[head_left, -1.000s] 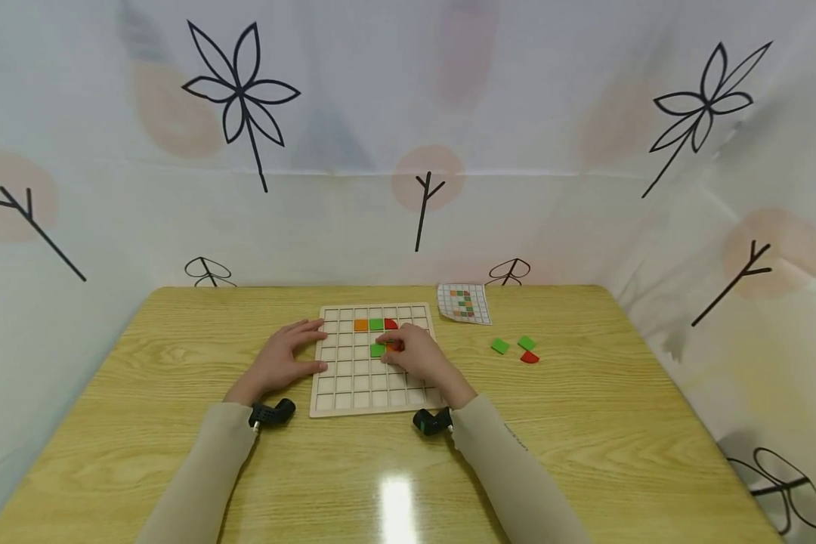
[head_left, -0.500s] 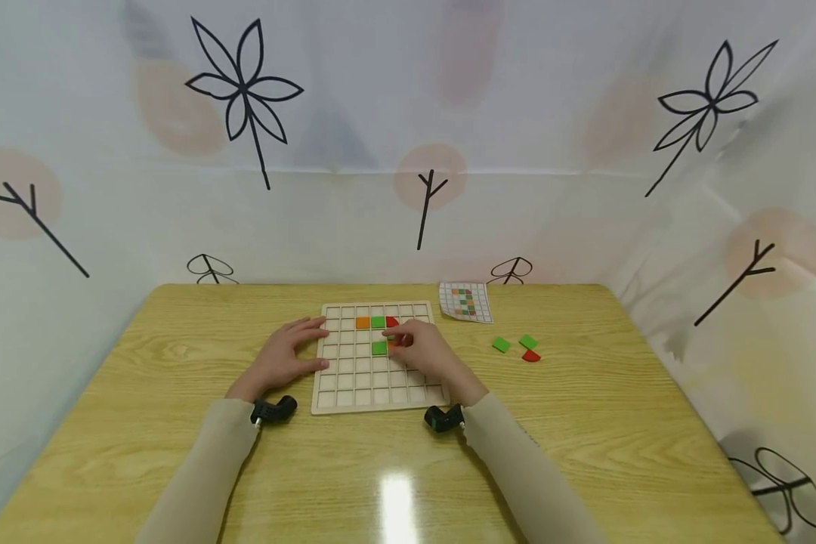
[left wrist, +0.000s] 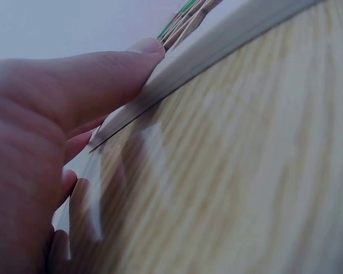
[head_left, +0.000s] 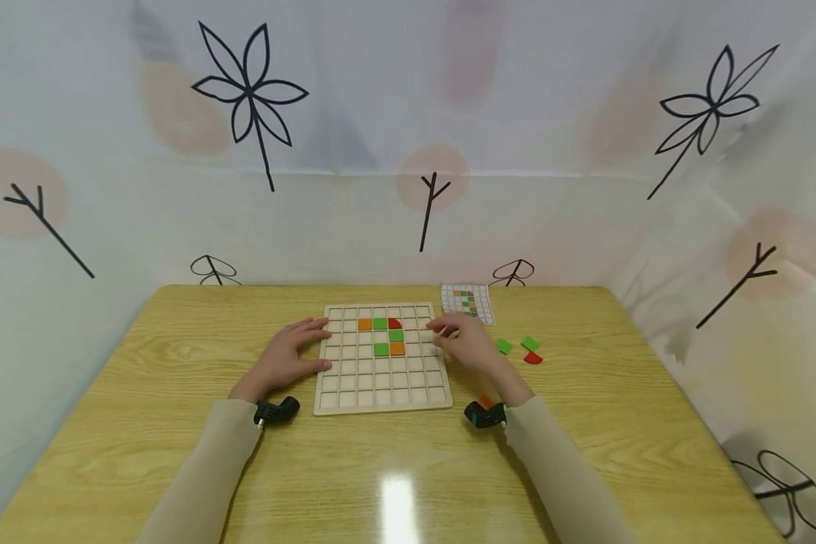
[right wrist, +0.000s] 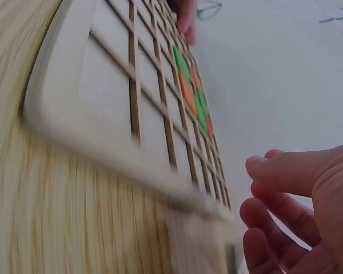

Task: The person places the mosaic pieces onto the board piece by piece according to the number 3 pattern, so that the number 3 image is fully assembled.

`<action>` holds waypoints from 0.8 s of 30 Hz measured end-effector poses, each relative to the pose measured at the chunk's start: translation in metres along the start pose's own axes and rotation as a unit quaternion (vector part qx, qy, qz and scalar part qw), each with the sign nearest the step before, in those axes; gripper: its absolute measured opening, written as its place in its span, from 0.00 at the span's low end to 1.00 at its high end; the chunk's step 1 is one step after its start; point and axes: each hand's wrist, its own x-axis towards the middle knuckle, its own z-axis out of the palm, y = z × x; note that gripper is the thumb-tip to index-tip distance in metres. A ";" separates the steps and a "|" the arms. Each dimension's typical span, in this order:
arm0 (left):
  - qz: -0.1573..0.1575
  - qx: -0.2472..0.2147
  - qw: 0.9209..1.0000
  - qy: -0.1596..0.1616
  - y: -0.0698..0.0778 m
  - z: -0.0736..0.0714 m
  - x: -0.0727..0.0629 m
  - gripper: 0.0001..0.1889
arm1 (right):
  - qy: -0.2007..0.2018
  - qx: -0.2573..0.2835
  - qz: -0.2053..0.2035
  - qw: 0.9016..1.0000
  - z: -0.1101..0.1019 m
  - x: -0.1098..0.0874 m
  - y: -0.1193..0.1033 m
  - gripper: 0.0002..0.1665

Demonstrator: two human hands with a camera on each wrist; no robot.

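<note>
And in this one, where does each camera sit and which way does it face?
Head: worn on the head, facing forward and down at the grid board and table; left grip, right grip and both sleeves show.
Left wrist: on that wrist, looking past the thumb at the board's edge and the table; thumb and some fingers show.
Right wrist: on that wrist, looking across the board; right grip close up, left grip's fingers at the far side.
Head and right wrist share the coloured tiles.

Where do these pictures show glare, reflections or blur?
Head view: white glare on the glossy yellow wood-grain table; left wrist view: soft grain and a dark reflection beside the bare left hand; right wrist view: blurred near rim on the square, pale wooden grid board.
</note>
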 end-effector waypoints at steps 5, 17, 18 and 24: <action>-0.004 -0.001 1.000 -0.002 0.000 0.001 0.001 0.32 | 0.026 -0.017 0.013 0.999 -0.024 -0.014 0.022 0.16; -0.005 0.000 1.000 -0.001 0.001 0.002 0.002 0.32 | 0.046 -0.056 0.068 0.995 -0.061 -0.050 0.065 0.17; -0.005 0.001 1.000 -0.001 0.001 0.002 0.002 0.32 | 0.043 -0.059 0.067 0.995 -0.062 -0.051 0.066 0.17; -0.001 0.006 1.000 0.001 0.000 0.002 0.001 0.31 | 0.028 -0.072 0.066 0.995 -0.065 -0.053 0.070 0.17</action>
